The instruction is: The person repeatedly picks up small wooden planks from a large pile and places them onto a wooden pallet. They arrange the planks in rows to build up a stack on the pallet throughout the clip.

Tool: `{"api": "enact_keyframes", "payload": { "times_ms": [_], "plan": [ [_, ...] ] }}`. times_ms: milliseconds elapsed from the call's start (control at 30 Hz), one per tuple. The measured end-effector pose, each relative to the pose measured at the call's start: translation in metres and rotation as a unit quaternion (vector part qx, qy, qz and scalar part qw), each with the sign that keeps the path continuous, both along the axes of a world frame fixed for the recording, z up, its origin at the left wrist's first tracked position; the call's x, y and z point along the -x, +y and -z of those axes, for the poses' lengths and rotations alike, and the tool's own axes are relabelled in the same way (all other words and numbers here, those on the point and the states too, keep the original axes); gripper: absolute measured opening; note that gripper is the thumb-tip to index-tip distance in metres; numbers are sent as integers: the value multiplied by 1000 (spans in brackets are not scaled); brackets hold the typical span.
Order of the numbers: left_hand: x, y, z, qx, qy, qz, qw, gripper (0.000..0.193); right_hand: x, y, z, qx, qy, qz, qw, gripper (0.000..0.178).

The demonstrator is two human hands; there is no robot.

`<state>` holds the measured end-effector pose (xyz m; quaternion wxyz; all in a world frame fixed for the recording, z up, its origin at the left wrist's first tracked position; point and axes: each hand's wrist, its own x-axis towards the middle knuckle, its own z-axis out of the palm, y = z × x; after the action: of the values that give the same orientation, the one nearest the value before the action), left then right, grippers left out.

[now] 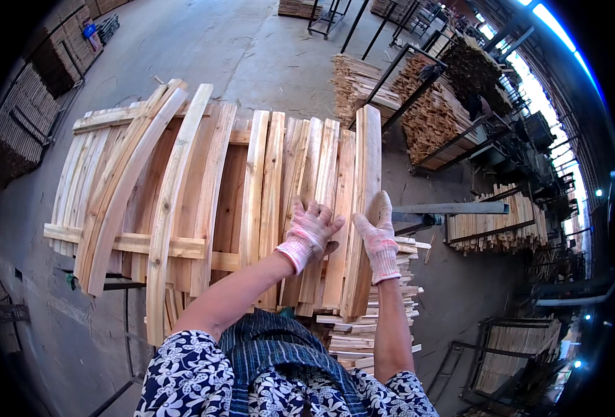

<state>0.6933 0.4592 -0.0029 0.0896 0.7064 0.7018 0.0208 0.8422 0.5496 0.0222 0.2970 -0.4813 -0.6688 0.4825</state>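
Wooden slats lie side by side in front of me, their long sides pointing away. My left hand (311, 233), in a pinkish-white knit glove, rests on the slats right of the middle with its fingers apart. At the right end, my right hand (379, 235), gloved alike, lies stretched along the outer side of the rightmost board (369, 160), thumb apart from the fingers. Between the hands is a reddish slat (340, 208). Further left, a pale slat (177, 187) and a few curved-looking boards (134, 181) lie across the others, over a crosswise batten (148, 244).
More short wood pieces (370, 337) are stacked below the right end. A metal bar (453, 208) juts out to the right. Timber stacks (425, 111) and metal racks (408, 66) stand at the far right, with other stacks (22, 108) at the far left. Concrete floor (238, 52) stretches beyond.
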Motion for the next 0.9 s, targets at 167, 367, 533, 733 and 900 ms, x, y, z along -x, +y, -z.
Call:
{"api": "enact_keyframes", "payload": {
  "times_ms": [167,367,533,733,900],
  "plan": [
    [10,-17,34,-218,-86,-57,970,63,20,0,44,-128,-294,7,947,86],
    [22,-53,44,-212,-17,-129,969,53,31,-1,45,-91,-337,-9,937,89],
    [25,-60,33,-213,-69,-160,961,57,36,-3,43,-95,-333,-21,938,90],
    [41,-81,23,-161,-65,-162,971,61,87,-36,46,-127,-244,-56,960,87],
    [61,-120,31,-147,-23,-197,969,60,133,-57,28,-54,-268,-79,959,88]
  ]
}}
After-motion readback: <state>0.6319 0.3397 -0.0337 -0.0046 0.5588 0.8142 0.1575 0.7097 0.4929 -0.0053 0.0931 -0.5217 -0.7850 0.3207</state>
